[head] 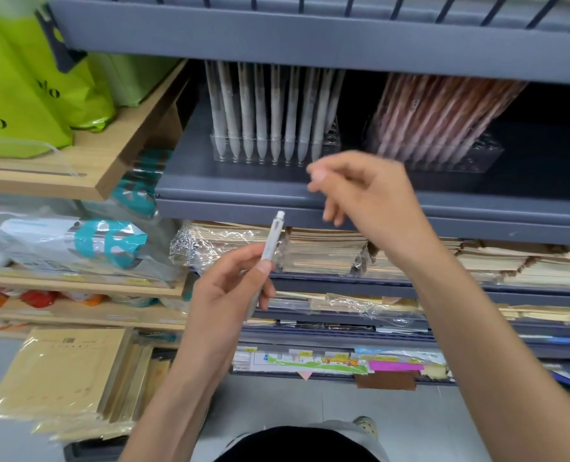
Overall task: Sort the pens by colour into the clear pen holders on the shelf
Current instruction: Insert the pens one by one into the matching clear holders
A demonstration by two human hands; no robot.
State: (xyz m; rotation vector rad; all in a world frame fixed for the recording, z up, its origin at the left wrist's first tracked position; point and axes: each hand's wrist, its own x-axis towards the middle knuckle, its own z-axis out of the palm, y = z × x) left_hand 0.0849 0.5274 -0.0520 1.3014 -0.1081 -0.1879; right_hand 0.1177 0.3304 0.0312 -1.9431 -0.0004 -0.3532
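Observation:
My left hand (233, 288) grips a white pen (272, 238) that points up, its clicker end just below the grey shelf edge. My right hand (367, 191) hovers in front of that shelf with fingers loosely apart and nothing in them. On the grey shelf (243, 191) stands a clear holder (330, 148) filled with several white pens (260, 108), upright with tips down. To its right a second clear holder (477, 158) carries several reddish-pink pens (437, 111). My right hand sits between and in front of the two holders.
An upper grey shelf (310, 38) overhangs the pens closely. Green bags (20, 95) stand on a wooden shelf at left. Wrapped stacks of notebooks (323, 251) fill the shelf below, and tan envelopes (70, 371) lean at lower left.

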